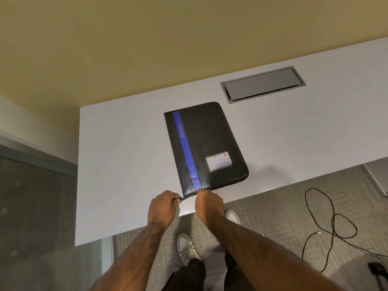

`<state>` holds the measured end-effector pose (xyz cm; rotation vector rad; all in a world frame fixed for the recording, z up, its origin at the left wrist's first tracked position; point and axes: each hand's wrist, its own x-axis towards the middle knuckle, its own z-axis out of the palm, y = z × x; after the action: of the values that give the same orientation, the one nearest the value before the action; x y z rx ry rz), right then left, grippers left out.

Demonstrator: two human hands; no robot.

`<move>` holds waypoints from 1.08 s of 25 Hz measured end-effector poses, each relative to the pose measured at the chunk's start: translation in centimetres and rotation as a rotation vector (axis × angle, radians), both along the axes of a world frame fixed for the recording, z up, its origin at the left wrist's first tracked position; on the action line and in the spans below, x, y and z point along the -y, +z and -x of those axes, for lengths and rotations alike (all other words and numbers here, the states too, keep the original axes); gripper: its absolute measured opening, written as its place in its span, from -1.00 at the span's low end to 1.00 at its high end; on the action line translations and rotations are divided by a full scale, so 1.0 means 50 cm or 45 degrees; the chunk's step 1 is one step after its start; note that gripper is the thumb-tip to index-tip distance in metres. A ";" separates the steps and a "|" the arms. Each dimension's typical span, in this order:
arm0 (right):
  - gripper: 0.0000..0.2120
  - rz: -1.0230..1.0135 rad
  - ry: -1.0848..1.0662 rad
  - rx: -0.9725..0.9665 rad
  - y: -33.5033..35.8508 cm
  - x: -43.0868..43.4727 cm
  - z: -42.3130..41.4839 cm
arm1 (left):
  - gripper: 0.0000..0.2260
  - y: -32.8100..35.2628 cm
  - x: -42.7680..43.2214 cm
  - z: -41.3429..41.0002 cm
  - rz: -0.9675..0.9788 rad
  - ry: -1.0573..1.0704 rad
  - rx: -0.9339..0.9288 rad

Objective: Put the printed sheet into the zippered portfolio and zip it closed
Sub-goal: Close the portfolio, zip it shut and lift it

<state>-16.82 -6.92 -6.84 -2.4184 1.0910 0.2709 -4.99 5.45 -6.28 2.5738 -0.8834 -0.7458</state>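
Black zippered portfolio with blue stripe [206,143] lies closed on white bench [126,154], long axis away from us. Left hand [162,206] pinches dark zip tab [182,199] at near corner; right hand [209,204] pinches near edge beside. Sheet unseen.

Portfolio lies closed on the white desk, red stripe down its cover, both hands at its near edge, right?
No: the head view shows the stripe is blue, not red. The portfolio does lie closed on the white desk, left hand and right hand at its near edge.
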 end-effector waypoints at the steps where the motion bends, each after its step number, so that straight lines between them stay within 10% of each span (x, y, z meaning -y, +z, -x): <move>1: -0.84 0.005 -0.018 -0.014 0.000 0.010 0.006 | -0.84 -0.001 -0.002 -0.004 -0.014 -0.001 0.005; 19: -0.88 0.089 -0.143 -0.091 0.007 0.249 0.170 | -0.83 0.031 -0.005 -0.011 -0.090 0.056 0.103; 27: -0.90 0.157 0.261 -0.085 0.009 0.388 0.178 | -0.84 0.053 0.033 -0.007 -0.252 -0.141 0.382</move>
<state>-25.73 -26.31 -6.37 -2.6532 0.9116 0.3636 -4.66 3.81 -3.64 2.8840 -1.0984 -0.5040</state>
